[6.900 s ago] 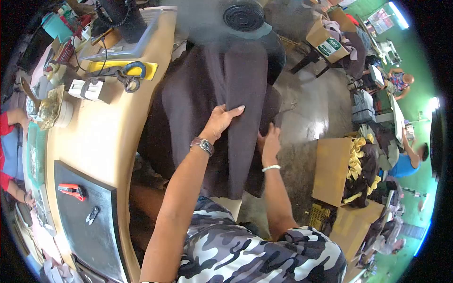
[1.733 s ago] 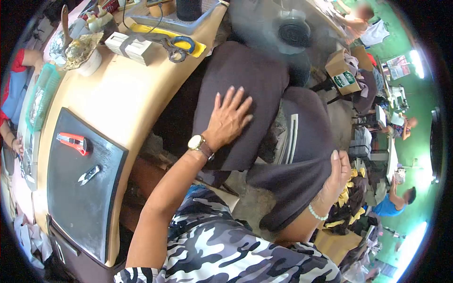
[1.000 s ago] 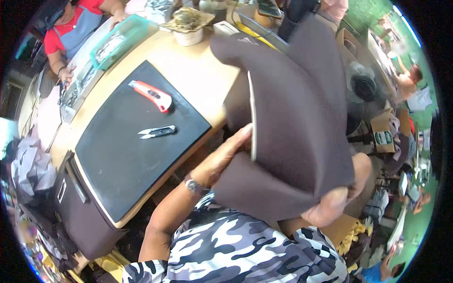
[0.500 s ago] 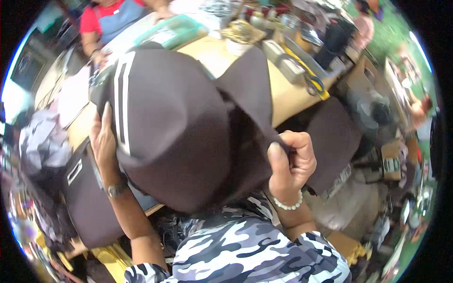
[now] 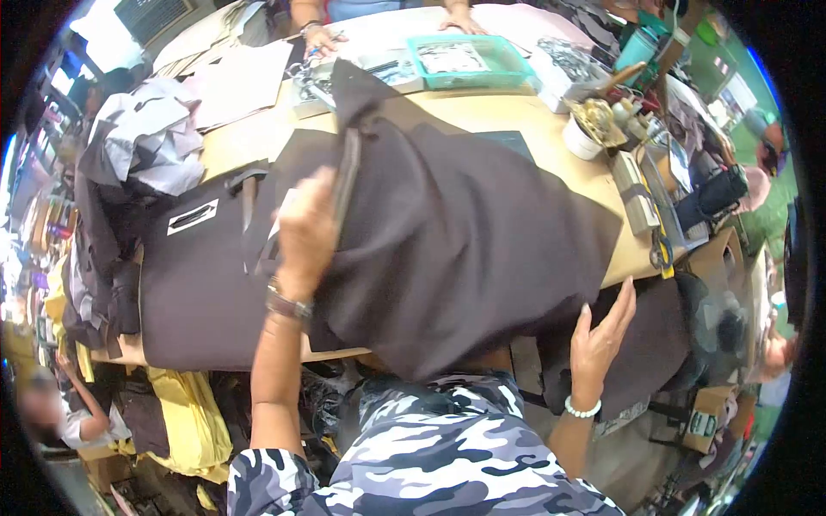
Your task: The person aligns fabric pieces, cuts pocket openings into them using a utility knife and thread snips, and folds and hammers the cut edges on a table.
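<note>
A large dark brown fabric piece (image 5: 465,232) lies loosely spread over the table, its near edge hanging toward my lap and one corner sticking up at the far side. My left hand (image 5: 307,225), a little blurred, is closed on the fabric's left part, beside a raised strip-like edge. My right hand (image 5: 600,340) is open, fingers stretched, just off the fabric's right edge and holding nothing. Under and left of it lies another dark fabric panel (image 5: 198,292) with a white-framed slit (image 5: 193,218).
Across the table are a co-worker's hands (image 5: 323,41), a teal tray (image 5: 469,62) and scissors (image 5: 323,90). A white pot (image 5: 585,138), a long box (image 5: 635,193) and scissors with dark handles (image 5: 661,251) line the right side. Crumpled grey cloth (image 5: 146,138) sits left.
The fabric has come down from being held up and now spreads over the table. My right hand has let go of its edge and opened. The view has turned left.
</note>
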A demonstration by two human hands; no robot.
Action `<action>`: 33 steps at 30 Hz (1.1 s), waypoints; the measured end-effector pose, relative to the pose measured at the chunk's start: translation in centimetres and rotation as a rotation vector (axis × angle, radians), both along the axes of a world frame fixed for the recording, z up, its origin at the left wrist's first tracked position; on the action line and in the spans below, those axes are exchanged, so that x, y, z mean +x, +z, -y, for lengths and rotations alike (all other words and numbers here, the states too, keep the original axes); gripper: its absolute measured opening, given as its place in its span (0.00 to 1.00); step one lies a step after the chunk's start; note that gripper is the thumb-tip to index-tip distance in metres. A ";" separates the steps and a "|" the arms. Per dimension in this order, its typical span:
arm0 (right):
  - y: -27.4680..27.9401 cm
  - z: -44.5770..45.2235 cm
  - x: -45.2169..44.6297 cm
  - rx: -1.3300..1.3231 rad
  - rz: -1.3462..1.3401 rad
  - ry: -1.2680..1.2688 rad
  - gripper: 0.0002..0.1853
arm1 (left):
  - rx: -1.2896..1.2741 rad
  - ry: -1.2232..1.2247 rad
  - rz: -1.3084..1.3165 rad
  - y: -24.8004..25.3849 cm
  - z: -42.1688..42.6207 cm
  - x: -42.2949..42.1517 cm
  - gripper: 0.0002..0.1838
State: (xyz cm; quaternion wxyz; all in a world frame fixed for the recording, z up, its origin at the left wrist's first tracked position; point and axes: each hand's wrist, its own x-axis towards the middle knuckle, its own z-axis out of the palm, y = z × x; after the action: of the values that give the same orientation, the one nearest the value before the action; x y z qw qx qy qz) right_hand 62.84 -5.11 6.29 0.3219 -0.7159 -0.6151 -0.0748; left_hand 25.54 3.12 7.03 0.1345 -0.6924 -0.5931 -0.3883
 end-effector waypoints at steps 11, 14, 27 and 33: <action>4.2 -8.8 -9.8 0.102 0.406 0.951 0.08 | -0.064 -0.344 0.013 1.5 6.1 5.0 0.18; 4.5 -8.1 -8.3 -0.002 0.289 0.972 0.13 | -0.033 0.263 0.142 1.5 5.7 -1.5 0.22; 6.7 -4.1 -5.8 0.203 0.018 0.985 0.12 | -0.347 0.653 0.007 -7.9 4.8 -7.0 0.17; 6.5 0.1 -8.8 -0.173 -0.133 1.448 0.14 | 0.086 0.434 0.399 -2.2 4.6 -12.5 0.11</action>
State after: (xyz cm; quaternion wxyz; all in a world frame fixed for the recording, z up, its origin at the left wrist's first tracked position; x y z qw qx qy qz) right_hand 54.07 -5.16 12.79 0.2696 -0.1559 -0.9169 0.2494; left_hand 13.01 -1.51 4.87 0.1244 -0.4532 -0.7250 -0.5035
